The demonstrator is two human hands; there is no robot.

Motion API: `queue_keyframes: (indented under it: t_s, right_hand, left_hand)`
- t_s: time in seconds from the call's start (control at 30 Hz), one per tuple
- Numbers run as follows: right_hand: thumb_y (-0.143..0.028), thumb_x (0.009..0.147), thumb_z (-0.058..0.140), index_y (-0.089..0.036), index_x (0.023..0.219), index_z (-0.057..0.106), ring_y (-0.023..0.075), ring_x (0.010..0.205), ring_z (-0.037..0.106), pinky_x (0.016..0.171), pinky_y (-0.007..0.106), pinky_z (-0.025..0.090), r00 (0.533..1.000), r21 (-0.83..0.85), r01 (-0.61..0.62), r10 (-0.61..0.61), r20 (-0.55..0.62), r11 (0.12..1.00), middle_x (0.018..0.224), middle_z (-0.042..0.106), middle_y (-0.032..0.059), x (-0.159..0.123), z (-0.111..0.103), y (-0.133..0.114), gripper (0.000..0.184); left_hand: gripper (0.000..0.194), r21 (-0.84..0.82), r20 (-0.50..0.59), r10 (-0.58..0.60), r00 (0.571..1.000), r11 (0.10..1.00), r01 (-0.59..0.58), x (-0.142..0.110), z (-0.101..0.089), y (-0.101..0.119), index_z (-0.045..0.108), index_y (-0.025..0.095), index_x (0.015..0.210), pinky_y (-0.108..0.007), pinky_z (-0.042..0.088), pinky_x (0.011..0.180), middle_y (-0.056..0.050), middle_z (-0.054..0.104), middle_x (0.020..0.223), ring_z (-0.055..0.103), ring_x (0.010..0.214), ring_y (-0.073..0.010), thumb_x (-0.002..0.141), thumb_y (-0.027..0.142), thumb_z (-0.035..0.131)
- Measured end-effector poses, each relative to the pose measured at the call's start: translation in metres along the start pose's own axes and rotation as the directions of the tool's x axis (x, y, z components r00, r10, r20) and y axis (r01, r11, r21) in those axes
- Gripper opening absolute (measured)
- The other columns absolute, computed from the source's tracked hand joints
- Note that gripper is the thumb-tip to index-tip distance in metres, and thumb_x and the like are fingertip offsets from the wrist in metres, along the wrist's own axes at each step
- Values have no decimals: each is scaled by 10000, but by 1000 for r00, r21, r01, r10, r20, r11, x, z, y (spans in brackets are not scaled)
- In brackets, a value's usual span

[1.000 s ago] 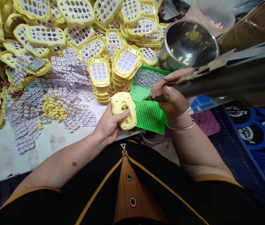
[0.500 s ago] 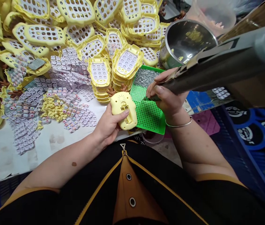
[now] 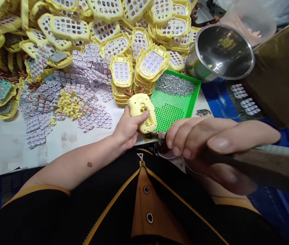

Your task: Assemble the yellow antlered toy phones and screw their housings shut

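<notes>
**At the surface's near edge: driver tip on the yellow shell**

Over the front edge of the white surface I've got my left hand wrapped round a small yellow toy shell, grip closed on it from below, thumb lying across its lower half. It's pale yellow, rounded, back side up, with a cluster of small speaker holes near the top and a rectangular recess down the middle; little brown antlers poke out at its top end. My right hand is big in the foreground, fingers curled tight round the dark body of a powered screwdriver, its metal tip touching the shell's bottom end. Just behind the shell sits a green perforated tray with a heap of silver screws at its far end. Beyond that, stacks of yellow keypad fronts, loose pale rubber keypads spread out to the left, and a steel bowl tipped on its side at the right.
</notes>
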State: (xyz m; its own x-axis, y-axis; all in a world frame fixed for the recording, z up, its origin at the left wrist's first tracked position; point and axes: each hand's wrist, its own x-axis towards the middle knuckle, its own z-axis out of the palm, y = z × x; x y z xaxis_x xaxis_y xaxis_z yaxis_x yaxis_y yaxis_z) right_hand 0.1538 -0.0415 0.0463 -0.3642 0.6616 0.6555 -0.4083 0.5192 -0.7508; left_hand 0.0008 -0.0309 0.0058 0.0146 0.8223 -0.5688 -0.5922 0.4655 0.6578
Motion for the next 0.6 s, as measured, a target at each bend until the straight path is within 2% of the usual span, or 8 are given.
queue_keyframes:
  t_s: [0.07, 0.2, 0.37, 0.5, 0.6]
  right_hand:
    - [-275, 846, 660, -221, 1068, 677, 146, 537, 630, 526, 299, 563, 1000, 27, 28, -28, -13, 999, 626, 607, -12, 1, 4, 9, 229]
    - [-269, 832, 677, -214, 1004, 684, 151, 529, 627, 522, 309, 559, 998, 62, 0, 4, -60, 998, 618, 603, -13, 2, 8, 19, 181]
    - [-262, 800, 677, -233, 817, 638, 134, 468, 589, 470, 290, 539, 999, 34, -9, 11, -42, 999, 574, 589, -27, 7, 14, 23, 52]
    - [-280, 792, 677, -258, 700, 563, 119, 424, 556, 447, 268, 524, 998, -16, -60, 60, 11, 998, 520, 556, -52, 11, 20, 24, 148]
    - [-272, 790, 686, -248, 670, 542, 117, 416, 549, 430, 263, 505, 998, -2, -53, 53, 28, 999, 496, 538, -54, 13, 21, 25, 189]
  left_hand:
    - [524, -12, 3, 20, 1000, 1000, -20, 0, 0, -1, 507, 237, 1170, -375, 568, 775, -17, 669, 986, 661, 880, -200, 724, 61, 720]
    - [500, -29, 2, 42, 999, 999, -42, 1, -1, -4, 512, 223, 1143, -325, 550, 772, -6, 667, 956, 643, 842, -165, 723, 35, 707]
    - [519, -51, -29, 37, 999, 998, -39, 1, 1, -5, 532, 221, 1166, -356, 538, 860, -15, 681, 959, 648, 885, -180, 716, 34, 708]
    - [547, -83, -39, 40, 998, 996, -43, 1, 2, -5, 548, 229, 1203, -380, 524, 918, -34, 692, 999, 653, 974, -212, 717, 27, 696]
    - [538, -86, -32, 42, 999, 995, -44, 1, 1, -5, 553, 222, 1202, -381, 521, 929, -39, 690, 1012, 653, 995, -218, 721, 28, 695]
